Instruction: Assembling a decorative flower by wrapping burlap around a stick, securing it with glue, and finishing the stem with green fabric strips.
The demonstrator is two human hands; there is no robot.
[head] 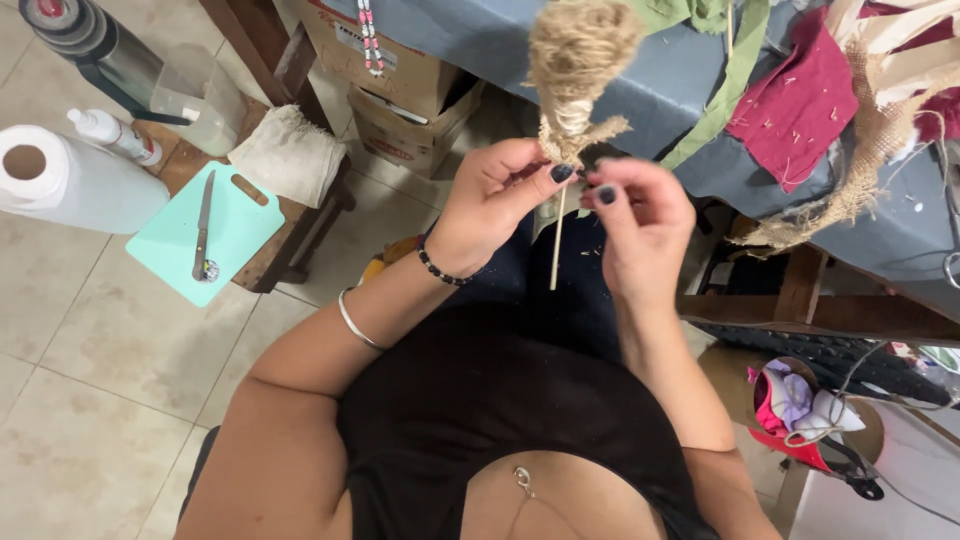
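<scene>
A burlap rose (580, 60) sits on top of a thin wooden stick (556, 245), held upright over my lap. My left hand (495, 195) pinches the base of the burlap bloom from the left. From the right, my right hand (640, 215) pinches the same spot with thumb and forefinger. Both hands meet just under the frayed burlap collar. The stick hangs down between my wrists. A beaded bracelet and a silver bangle are on my left arm.
A table with a grey-blue cloth (650, 90) holds red fabric (800, 100), green strips and burlap scraps (860, 190). At left a stool carries a mint cutting board (240, 225) with a knife (203, 225), a paper roll (75, 180), a cardboard box (400, 90). Glue gun (850, 470) at lower right.
</scene>
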